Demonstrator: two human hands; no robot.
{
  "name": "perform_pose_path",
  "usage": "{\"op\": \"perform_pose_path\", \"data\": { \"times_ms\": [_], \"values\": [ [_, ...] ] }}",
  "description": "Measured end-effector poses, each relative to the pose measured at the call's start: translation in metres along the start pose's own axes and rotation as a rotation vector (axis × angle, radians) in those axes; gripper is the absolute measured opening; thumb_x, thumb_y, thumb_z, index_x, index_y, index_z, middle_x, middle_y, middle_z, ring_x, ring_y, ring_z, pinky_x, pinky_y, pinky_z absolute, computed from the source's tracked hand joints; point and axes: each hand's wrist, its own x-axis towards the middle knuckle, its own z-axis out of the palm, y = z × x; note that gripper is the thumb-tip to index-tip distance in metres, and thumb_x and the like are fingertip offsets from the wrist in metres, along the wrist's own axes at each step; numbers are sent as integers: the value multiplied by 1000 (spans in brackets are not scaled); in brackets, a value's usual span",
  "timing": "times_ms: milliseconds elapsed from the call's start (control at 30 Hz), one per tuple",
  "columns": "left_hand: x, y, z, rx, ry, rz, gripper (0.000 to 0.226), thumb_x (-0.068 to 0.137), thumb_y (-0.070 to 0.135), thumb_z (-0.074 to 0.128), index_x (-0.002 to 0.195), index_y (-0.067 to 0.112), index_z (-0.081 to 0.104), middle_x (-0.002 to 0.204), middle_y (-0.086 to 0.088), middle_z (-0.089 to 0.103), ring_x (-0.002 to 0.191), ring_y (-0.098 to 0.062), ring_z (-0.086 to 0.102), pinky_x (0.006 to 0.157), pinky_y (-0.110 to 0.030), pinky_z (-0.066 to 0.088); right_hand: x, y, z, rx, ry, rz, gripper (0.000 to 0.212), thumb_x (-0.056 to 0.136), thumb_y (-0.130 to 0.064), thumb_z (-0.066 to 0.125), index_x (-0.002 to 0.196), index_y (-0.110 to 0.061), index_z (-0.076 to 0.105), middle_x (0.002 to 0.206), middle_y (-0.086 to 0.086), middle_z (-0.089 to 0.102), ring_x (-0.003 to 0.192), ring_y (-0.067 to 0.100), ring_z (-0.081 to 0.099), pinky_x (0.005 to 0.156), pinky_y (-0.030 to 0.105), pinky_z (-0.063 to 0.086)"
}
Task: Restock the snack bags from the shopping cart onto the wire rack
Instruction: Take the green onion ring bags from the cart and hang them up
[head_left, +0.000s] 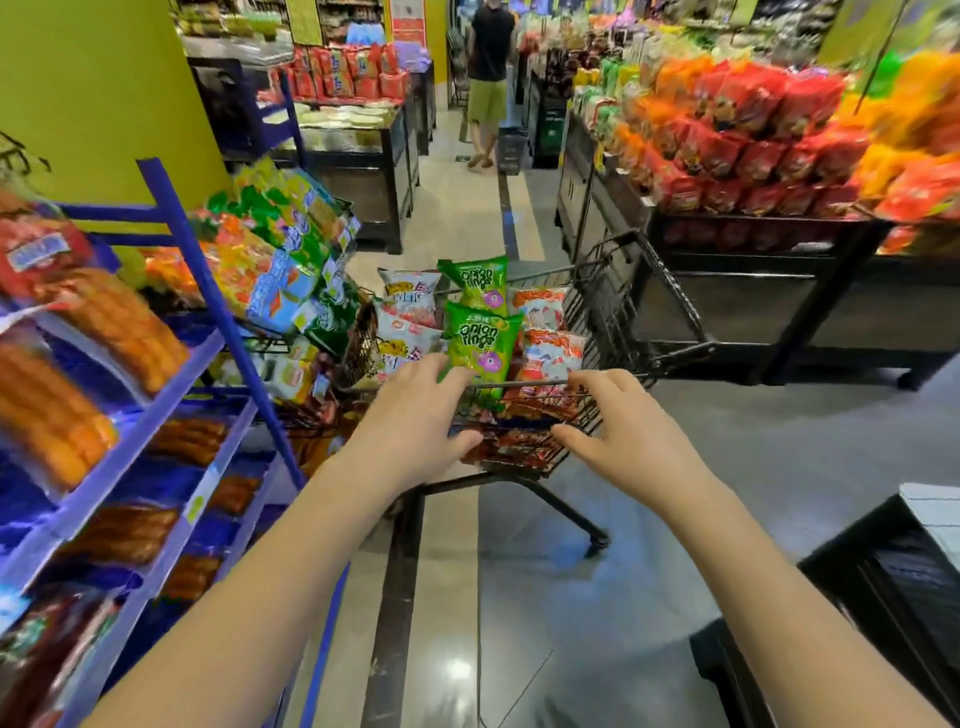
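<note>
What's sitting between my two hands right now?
In the head view, between left hand and right hand: the cart's near wire rim, with a green onion rings bag behind it.

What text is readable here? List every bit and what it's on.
"onion rings": rear green bag in the cart.
"onion rings": front green bag in the cart.
Too blurred to read: white bags, rack bags, shelf pack, far sign.

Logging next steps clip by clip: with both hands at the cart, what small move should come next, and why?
Probably grip the nearer green onion rings bag with the left hand: its fingers reach it, neither hand holds anything, and the wire rack stands close left.
</note>
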Motion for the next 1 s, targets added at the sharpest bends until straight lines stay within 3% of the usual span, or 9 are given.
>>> {"op": "perform_pose_path", "data": {
  "times_ms": [367,667,800,1000],
  "values": [
    [148,-63,24,-28,-48,66,75,93,52,67,155,24,36,159,-9,33,148,-30,30,118,-48,36,138,21,27,-25,-8,43,70,94,-48,67,153,-24,39,150,-1,45,132,19,51,104,36,47],
    [261,-102,73,9,-131,-37,76,95,53,64,157,23,32,156,-8,32,144,-30,32,117,-44,35,273,76,82,2,-110,-29,68,95,-46,66,153,-23,40,150,0,44,136,20,45,106,35,42],
    [309,-113,95,-23,-194,-97,75,95,55,63,156,23,34,158,-7,31,145,-29,33,114,-43,36,335,102,100,28,-186,-55,69,93,-49,67,151,-20,43,146,3,47,131,25,51,104,42,48],
    [355,-130,125,-85,-251,-152,78,93,55,66,156,23,35,157,-8,33,146,-28,33,117,-47,37,393,122,117,53,-272,-70,69,94,-47,67,153,-22,39,150,3,43,132,26,51,101,41,48]
  ]
}}
